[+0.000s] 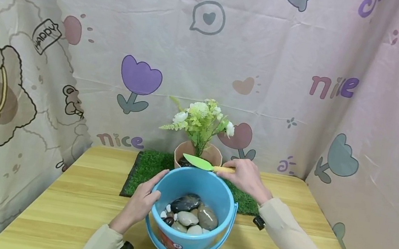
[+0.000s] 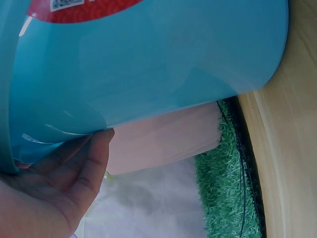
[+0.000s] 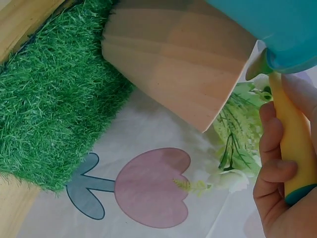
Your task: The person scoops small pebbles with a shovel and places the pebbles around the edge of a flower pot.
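Note:
A light-blue bucket [image 1: 185, 243] stands upright at the front of the table with stones [image 1: 187, 218] inside: large grey and dark ones and several small white ones. My left hand [image 1: 142, 200] grips its rim on the left side, fingertips against the outer wall in the left wrist view. My right hand [image 1: 246, 176] holds a small trowel by its yellow handle [image 3: 293, 129]. The trowel's green blade [image 1: 197, 162] points left over the bucket's far rim, in front of a pinkish flowerpot [image 3: 178, 59]. White flowers [image 1: 198, 120] with green leaves rise from the pot.
Under and around the pot lies a green artificial grass mat [image 1: 153, 162] on the wooden table [image 1: 67, 204]. A printed cloth [image 1: 200, 64] hangs behind the table and along both sides. The bucket's blue handle [image 1: 227, 236] hangs down at its front.

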{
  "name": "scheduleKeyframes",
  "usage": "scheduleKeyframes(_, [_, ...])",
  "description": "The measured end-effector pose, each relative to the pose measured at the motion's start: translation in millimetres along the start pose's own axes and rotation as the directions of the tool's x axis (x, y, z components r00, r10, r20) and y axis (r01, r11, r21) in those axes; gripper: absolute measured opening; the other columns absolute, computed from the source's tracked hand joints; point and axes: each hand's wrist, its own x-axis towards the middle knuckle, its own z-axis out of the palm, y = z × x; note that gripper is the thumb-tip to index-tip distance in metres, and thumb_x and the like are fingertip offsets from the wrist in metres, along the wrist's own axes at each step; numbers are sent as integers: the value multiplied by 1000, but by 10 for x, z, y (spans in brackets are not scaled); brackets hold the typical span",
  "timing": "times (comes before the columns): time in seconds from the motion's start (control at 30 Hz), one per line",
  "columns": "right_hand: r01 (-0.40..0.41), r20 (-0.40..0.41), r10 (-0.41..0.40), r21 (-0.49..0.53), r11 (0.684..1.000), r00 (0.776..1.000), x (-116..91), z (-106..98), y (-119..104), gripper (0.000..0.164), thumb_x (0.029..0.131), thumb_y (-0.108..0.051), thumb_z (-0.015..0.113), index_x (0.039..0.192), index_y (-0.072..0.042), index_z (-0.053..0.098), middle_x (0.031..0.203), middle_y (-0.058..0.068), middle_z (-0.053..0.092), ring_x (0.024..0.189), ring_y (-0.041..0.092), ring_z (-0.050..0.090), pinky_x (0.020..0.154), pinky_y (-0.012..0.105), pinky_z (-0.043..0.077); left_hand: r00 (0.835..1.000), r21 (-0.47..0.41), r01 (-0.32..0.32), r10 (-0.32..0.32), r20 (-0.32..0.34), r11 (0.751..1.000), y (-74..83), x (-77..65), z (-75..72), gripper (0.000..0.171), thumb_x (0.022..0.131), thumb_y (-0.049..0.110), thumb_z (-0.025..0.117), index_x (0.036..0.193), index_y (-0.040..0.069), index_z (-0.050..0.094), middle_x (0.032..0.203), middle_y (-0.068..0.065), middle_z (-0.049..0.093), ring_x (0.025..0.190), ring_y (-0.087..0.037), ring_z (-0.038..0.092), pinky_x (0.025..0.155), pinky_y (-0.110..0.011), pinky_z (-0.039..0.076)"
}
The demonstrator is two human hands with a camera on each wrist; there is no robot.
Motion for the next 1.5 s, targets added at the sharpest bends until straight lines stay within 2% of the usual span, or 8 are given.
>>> scheduleKeyframes(0.3, [32, -51, -29, 55, 998, 998, -104, -73, -70, 19, 80, -40, 78, 87, -22, 81, 72, -12, 69, 56, 3, 51, 55, 24, 42, 1000, -4, -3, 3, 8, 1000, -3, -7, -4, 64, 90, 2, 39, 153, 17, 36, 147, -18, 49, 126, -41, 55, 90, -53, 53])
scheduleKeyframes(1.03, [18, -25, -16, 100, 995, 1000, -361, -192, -141, 22, 79, -37, 79, 90, -18, 80, 75, -10, 71, 60, 4, 50, 53, 21, 40, 1000, 9, 2, -2, 6, 1000, -13, 3, -5, 66, 89, 2, 40, 153, 16, 36, 148, -17, 48, 126, -40, 55, 90, -54, 53])
scheduleKeyframes(1.27, [80, -31, -78, 80, 994, 996, -444, -206, -133, 21, 79, -37, 79, 89, -19, 80, 74, -11, 70, 56, 0, 49, 50, 19, 40, 1000, 20, 2, -3, 5, 1000, -8, 0, -7, 66, 89, 2, 40, 153, 16, 36, 148, -16, 48, 125, -39, 55, 90, -53, 53])
scheduleKeyframes(1.5, [102, -7, -101, 73, 992, 995, -519, -211, -153, 22, 80, -39, 78, 90, -20, 80, 79, -10, 73, 61, -4, 53, 54, 17, 42, 1000, 22, -5, 5, 5, 1000, -10, 3, -7, 64, 90, 2, 41, 153, 15, 36, 147, -17, 49, 124, -38, 56, 88, -49, 54])
